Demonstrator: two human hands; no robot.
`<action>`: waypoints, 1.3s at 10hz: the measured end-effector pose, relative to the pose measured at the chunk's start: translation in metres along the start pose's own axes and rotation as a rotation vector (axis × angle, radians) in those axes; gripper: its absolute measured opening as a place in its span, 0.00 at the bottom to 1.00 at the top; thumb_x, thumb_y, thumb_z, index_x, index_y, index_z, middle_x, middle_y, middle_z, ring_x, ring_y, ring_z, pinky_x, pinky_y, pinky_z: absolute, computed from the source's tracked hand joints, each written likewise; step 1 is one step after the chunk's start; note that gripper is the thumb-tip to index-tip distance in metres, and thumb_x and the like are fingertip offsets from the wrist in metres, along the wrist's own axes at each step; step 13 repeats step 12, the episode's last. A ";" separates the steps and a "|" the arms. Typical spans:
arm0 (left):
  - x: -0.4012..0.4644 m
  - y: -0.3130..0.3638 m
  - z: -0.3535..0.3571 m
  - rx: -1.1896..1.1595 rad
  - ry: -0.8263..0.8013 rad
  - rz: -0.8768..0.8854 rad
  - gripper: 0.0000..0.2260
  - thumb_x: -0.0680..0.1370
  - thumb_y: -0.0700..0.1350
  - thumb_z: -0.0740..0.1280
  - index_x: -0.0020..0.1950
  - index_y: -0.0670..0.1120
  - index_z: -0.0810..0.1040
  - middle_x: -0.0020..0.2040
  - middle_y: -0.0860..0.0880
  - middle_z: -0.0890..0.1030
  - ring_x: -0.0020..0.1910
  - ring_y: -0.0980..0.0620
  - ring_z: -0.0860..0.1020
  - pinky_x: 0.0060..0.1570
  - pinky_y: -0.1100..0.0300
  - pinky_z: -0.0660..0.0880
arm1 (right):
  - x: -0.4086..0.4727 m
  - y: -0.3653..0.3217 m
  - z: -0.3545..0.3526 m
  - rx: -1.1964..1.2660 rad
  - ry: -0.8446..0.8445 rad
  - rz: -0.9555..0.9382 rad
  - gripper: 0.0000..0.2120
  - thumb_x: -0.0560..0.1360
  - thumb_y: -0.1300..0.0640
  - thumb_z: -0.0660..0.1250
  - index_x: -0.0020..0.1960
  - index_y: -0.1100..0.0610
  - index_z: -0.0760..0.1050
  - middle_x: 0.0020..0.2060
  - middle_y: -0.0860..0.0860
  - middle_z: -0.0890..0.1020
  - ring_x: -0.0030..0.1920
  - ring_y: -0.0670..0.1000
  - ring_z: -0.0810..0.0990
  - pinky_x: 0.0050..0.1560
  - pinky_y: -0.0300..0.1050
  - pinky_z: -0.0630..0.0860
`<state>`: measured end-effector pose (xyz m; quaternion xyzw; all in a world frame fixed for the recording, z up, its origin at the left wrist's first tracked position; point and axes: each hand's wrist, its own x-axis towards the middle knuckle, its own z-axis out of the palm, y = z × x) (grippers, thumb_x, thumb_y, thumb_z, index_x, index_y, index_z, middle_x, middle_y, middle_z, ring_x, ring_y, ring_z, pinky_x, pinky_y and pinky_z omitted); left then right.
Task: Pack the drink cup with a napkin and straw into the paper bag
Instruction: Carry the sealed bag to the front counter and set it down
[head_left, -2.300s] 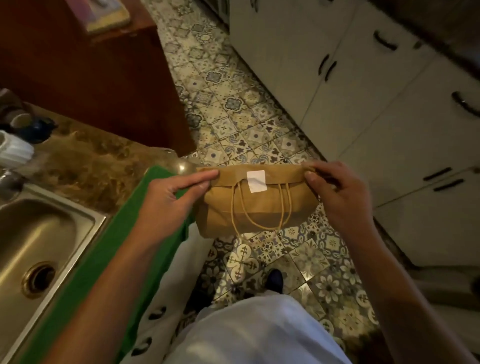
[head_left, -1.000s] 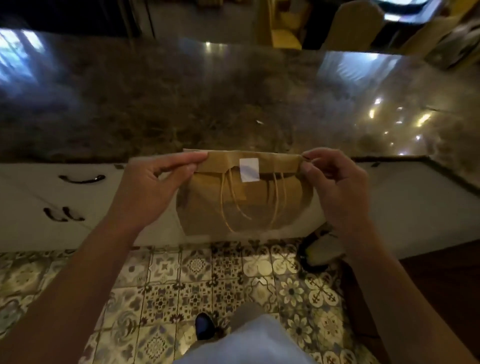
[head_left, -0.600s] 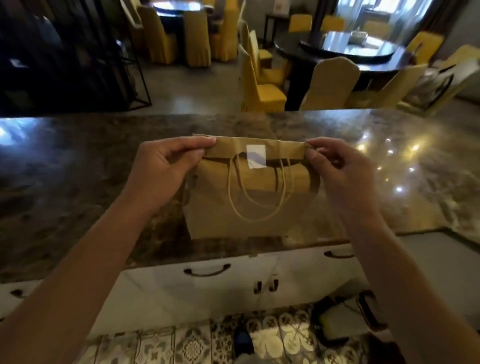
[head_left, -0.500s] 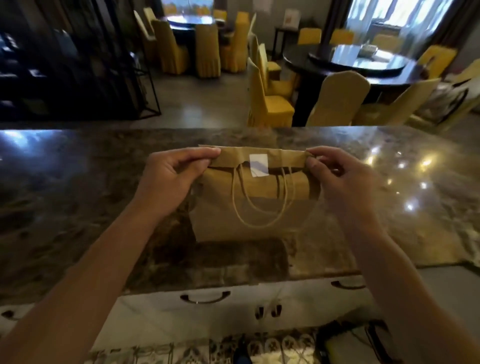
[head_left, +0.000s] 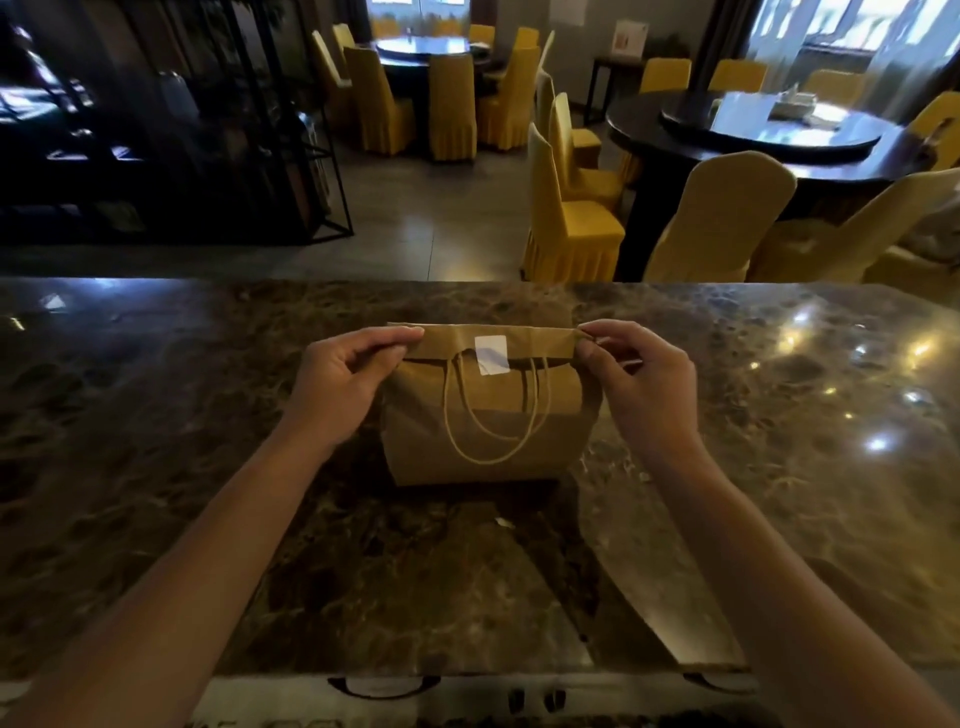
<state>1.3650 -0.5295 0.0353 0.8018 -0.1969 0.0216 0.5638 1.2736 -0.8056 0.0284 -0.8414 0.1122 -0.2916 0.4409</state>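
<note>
A brown paper bag (head_left: 488, 415) stands on the dark marble counter (head_left: 182, 441), its top folded over and held down by a white sticker (head_left: 491, 354). Two twine handles hang down its front. My left hand (head_left: 345, 379) pinches the left end of the folded top. My right hand (head_left: 636, 379) pinches the right end. The cup, napkin and straw are not visible; the bag hides whatever is inside.
Beyond the counter lies a dining room with round dark tables (head_left: 753, 135) and yellow-covered chairs (head_left: 566, 208). A black metal shelf frame (head_left: 208, 130) stands at the far left. White cabinet fronts with dark handles (head_left: 384, 688) run under the counter's near edge.
I have turned from the sink side, carrying the closed bag in both hands over the tiled floor. The bag has come down and now rests on the marble counter.
</note>
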 end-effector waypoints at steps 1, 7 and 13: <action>0.003 -0.002 0.000 0.005 0.019 0.000 0.14 0.81 0.41 0.67 0.57 0.60 0.82 0.60 0.59 0.82 0.60 0.65 0.79 0.58 0.67 0.78 | 0.009 0.001 0.005 -0.043 -0.035 0.015 0.11 0.78 0.50 0.71 0.59 0.50 0.82 0.48 0.43 0.84 0.48 0.39 0.81 0.43 0.27 0.75; 0.009 0.018 -0.009 0.248 -0.080 0.157 0.13 0.81 0.49 0.67 0.65 0.54 0.78 0.69 0.57 0.74 0.68 0.52 0.74 0.65 0.45 0.76 | 0.018 -0.019 0.002 -0.215 -0.153 0.076 0.27 0.79 0.37 0.63 0.71 0.51 0.72 0.67 0.50 0.75 0.62 0.51 0.77 0.59 0.54 0.80; -0.006 0.075 -0.057 0.720 0.167 0.501 0.26 0.83 0.56 0.60 0.79 0.50 0.62 0.82 0.46 0.59 0.82 0.44 0.53 0.78 0.40 0.54 | -0.024 -0.119 -0.018 -0.405 -0.086 -0.050 0.31 0.80 0.35 0.59 0.79 0.44 0.61 0.80 0.51 0.60 0.79 0.58 0.58 0.75 0.62 0.62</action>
